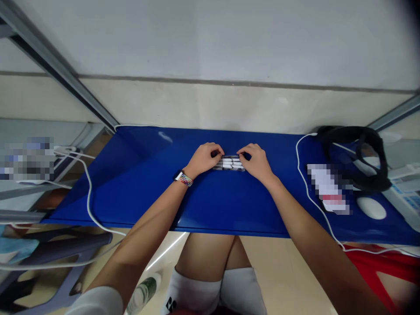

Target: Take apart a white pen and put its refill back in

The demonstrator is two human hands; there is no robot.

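Note:
Several slim pen-like sticks, dark or clear at the ends and white in the middle, lie side by side on the blue table. They look like pens, but are too small to tell for sure. My left hand pinches the left end of the farthest stick between thumb and fingertips. My right hand pinches its right end the same way. Both hands rest close to the tabletop, and the fingers partly cover the stick ends. A dark band and a colourful woven bracelet circle my left wrist.
On the right lie a black strap-like headset, a blurred-out phone-like object, a white mouse and a white cable. Another cable hangs over the left edge. A wall stands behind; a bottle is below.

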